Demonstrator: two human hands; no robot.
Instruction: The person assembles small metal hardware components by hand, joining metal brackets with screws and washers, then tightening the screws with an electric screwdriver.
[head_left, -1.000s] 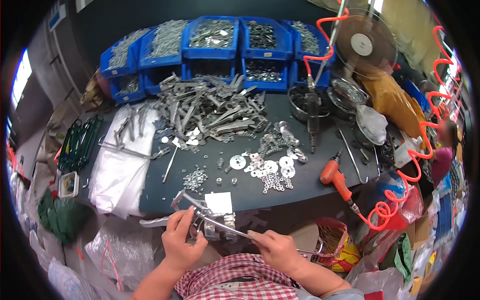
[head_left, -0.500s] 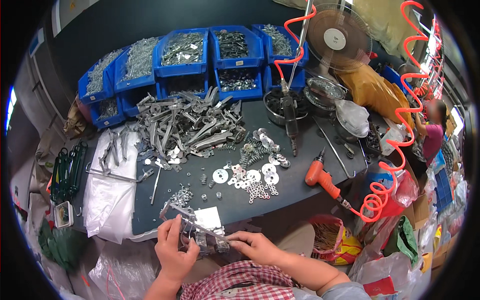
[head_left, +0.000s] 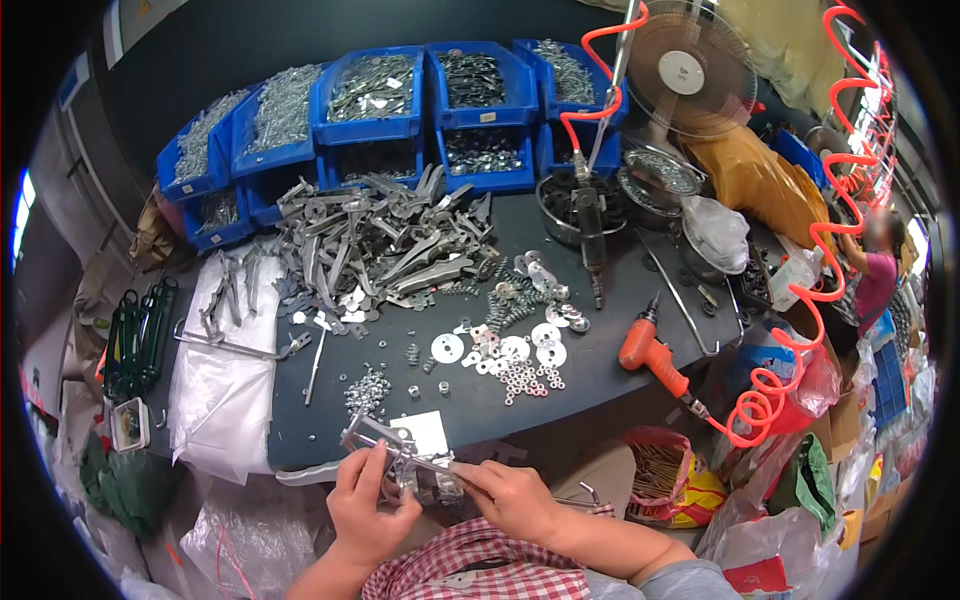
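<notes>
At the bench's near edge, my left hand (head_left: 370,505) is closed on a shiny metal bracket (head_left: 362,432), with thumb and fingers around its lower part. My right hand (head_left: 508,497) pinches a thin metal rod (head_left: 425,463) that runs across the bracket. A bent rod end (head_left: 590,492) sticks out past the right hand; whether it is the same rod I cannot tell. More metal fittings (head_left: 442,487) sit between the hands, partly hidden by the fingers. Behind them lies a white square card (head_left: 428,428). A heap of small metal bushings (head_left: 368,392) is just beyond the left hand.
Piled metal levers (head_left: 390,245) lie before blue bins (head_left: 370,125) of small parts. Washers (head_left: 448,348) and springs (head_left: 512,308) are scattered mid-bench. An orange air drill (head_left: 650,352) on a coiled red hose (head_left: 760,410) rests at right; a dark driver (head_left: 590,235) hangs above. A person (head_left: 875,270) is at far right.
The bracket and rod have shifted slightly right, and the rod lies flatter. My right hand has turned over the rod, and a bent end now shows to its right.
</notes>
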